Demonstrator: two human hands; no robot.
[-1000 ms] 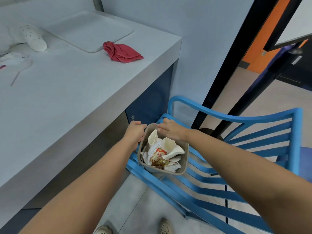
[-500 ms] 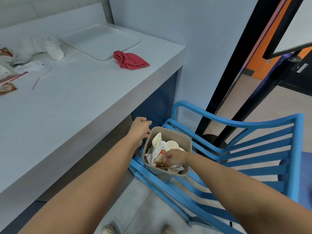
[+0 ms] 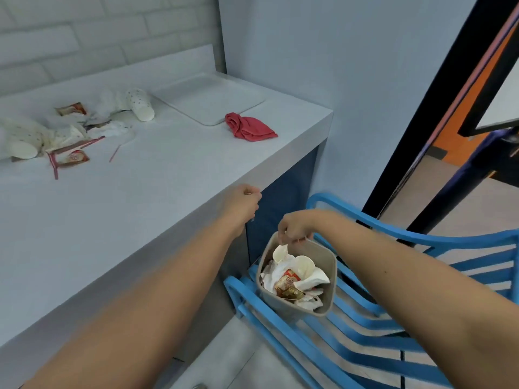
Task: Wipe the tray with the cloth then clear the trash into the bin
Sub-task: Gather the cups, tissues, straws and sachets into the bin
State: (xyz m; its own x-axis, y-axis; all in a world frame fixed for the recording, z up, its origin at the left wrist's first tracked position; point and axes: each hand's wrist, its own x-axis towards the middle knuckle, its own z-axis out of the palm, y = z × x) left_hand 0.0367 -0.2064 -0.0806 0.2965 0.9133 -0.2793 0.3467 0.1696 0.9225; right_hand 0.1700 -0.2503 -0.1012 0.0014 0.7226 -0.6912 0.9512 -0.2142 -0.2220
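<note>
So, from the head camera, looking down past both your bare forearms: your right hand [image 3: 295, 227] reaches to the far rim of the beige bin [image 3: 332, 279], with its fingers curled over that rim and gripping it. The bin stands tilted on the slatted seat of a blue chair [image 3: 393, 318], close beside the counter's dark front. Inside it lies a heap of binned trash [image 3: 292, 276]: crushed white paper cups, napkins and a red and brown wrapper.

Your left hand [image 3: 243, 203] hangs over the near edge of the pale counter [image 3: 140, 206], apart from the bin. Its fingers are loosely curled, and nothing shows in them, though the hand is a little blurred.

Farther back on the counter, the white tray [image 3: 207, 99] lies flat near the wall corner. The red cloth [image 3: 250, 127] sits crumpled just beside the tray's near corner. Well to the left, loose trash [image 3: 70, 130] is scattered on the counter: spotted paper cups on their sides, napkins, wrappers and thin red strips.
</note>
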